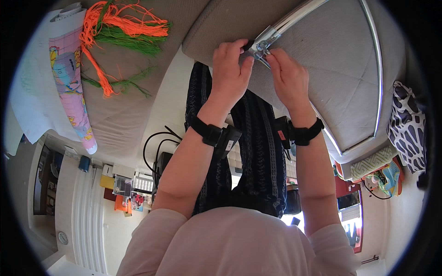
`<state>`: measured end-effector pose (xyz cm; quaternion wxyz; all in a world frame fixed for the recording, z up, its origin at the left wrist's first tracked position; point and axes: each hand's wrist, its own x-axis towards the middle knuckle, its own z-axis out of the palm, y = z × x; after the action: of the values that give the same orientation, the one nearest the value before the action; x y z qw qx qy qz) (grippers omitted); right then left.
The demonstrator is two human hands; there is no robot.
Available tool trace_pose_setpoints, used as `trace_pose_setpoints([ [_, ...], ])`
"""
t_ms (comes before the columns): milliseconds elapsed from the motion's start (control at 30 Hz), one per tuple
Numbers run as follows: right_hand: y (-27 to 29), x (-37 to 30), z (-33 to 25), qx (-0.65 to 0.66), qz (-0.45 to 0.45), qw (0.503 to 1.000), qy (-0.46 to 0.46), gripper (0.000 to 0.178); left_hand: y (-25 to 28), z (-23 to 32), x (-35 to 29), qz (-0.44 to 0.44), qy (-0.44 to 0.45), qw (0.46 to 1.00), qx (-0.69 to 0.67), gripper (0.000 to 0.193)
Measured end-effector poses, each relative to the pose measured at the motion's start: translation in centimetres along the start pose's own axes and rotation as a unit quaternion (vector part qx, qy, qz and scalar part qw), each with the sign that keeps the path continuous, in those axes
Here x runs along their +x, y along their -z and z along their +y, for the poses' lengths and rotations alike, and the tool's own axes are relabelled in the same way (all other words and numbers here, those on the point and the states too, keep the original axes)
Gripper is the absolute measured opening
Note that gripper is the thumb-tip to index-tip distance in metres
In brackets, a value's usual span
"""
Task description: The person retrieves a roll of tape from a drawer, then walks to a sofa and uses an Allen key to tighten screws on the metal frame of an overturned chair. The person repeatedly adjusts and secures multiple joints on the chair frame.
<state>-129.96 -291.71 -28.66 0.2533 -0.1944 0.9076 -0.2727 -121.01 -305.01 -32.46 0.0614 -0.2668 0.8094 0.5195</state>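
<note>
A bent chrome tube frame (378, 69) lies across the grey couch cushion (334, 73) at the upper right. At its near left end is a metal joint (263, 44) with bolt-like parts. My left hand (229, 73) is closed at the joint's left side, thumb and fingers around a small black end piece (248, 45). From the right, my right hand (292, 78) pinches a small silvery part (267, 52) of the same joint. My fingertips partly cover both pieces, so their exact kind is unclear.
An orange and green bundle of string (131, 25) lies on the couch at the upper left, beside a rolled map sheet (69, 76). A black-and-white patterned cushion (405, 124) rests at the far right. Black cables (154, 133) loop left of my legs.
</note>
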Motion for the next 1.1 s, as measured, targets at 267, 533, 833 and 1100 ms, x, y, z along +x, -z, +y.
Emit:
trace_pose_setpoints([
  [267,-0.6,0.1,0.1,-0.044,0.032,0.998,0.028,0.013,-0.6,-0.2,0.4,0.027,0.009,1.0,-0.007,0.031],
  [533,-0.2,0.7,-0.4,-0.164,0.002,0.985,0.057,0.015,-0.8,0.2,0.4,0.029,0.042,0.998,-0.048,0.028],
  [833,-1.0,-0.3,-0.4,-0.183,0.008,0.981,0.07,0.019,-0.8,0.0,0.6,0.022,0.052,0.996,-0.064,0.028],
  [1100,-1.5,-0.3,-0.5,-0.098,0.022,0.995,0.019,0.019,-0.4,0.2,0.6,0.007,0.052,0.997,-0.06,0.028],
])
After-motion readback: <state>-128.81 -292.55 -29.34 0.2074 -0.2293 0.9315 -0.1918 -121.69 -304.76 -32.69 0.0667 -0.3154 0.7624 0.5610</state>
